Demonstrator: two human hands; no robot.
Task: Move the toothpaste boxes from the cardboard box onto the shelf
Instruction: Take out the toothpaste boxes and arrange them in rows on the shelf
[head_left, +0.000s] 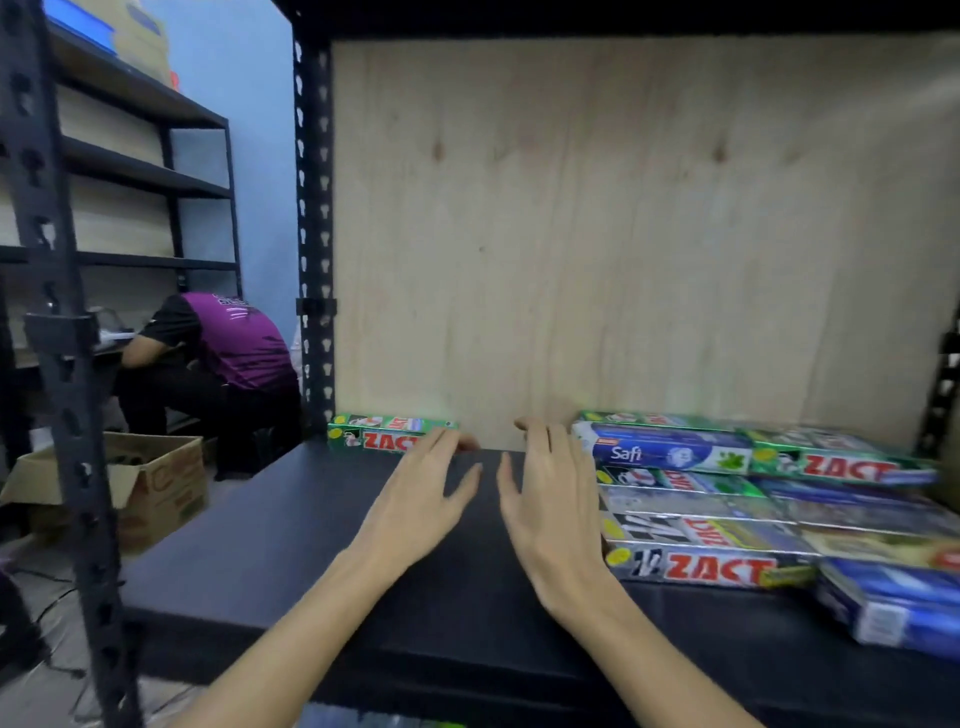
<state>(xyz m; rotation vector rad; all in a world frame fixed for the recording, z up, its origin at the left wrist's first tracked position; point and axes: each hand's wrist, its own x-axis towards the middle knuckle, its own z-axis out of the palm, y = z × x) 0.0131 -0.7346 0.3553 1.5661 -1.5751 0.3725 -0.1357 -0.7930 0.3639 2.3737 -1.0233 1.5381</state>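
A black metal shelf is filling the view, backed by a pale plywood panel that is rising from the shelf's rear edge. Left of the shelf, a second rack is standing against a blue wall, and a person in a purple top is bending over beside it. An open cardboard box is sitting on the floor, below the shelf's left end. Toothpaste boxes are lying flat in rows on the shelf's right side; one green toothpaste box is lying alone at the shelf's back left. The left hand and right hand are hovering over the shelf's middle, fingers spread and holding nothing.
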